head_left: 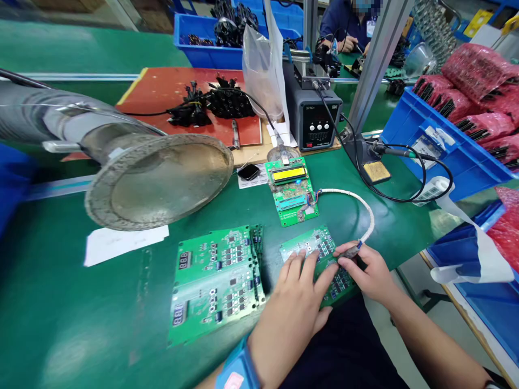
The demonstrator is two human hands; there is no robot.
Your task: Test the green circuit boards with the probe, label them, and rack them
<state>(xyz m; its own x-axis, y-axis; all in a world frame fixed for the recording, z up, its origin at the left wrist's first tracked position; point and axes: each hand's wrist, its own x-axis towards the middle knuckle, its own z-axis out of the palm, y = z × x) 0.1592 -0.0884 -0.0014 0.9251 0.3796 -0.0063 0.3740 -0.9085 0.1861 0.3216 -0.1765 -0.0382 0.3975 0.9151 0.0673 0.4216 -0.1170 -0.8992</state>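
Board (314,239) lies on the green bench (101,302), right in front of the seated person. From where I stand, the left hand (298,294) is laid over it, palm down, fingers spread; a blue band (239,367) circles that wrist. The right hand (371,270) pinches a probe (349,252) between thumb and fingers over the board; whether its tip touches, I can't tell. Just left sits a stack (221,286) of similar boards. Beyond the hands, a white cable (371,213) curves from the probe to a tester (298,189) with a yellow screen (289,173). A fume hood (162,183) hangs to the left. Farther off stand a soldering station (308,111) and, to its right, an iron (399,153) in its holder. Black wire bundles (231,100) rest on a red mat (154,89). Across the way, a co-worker (336,21) sits behind the station.
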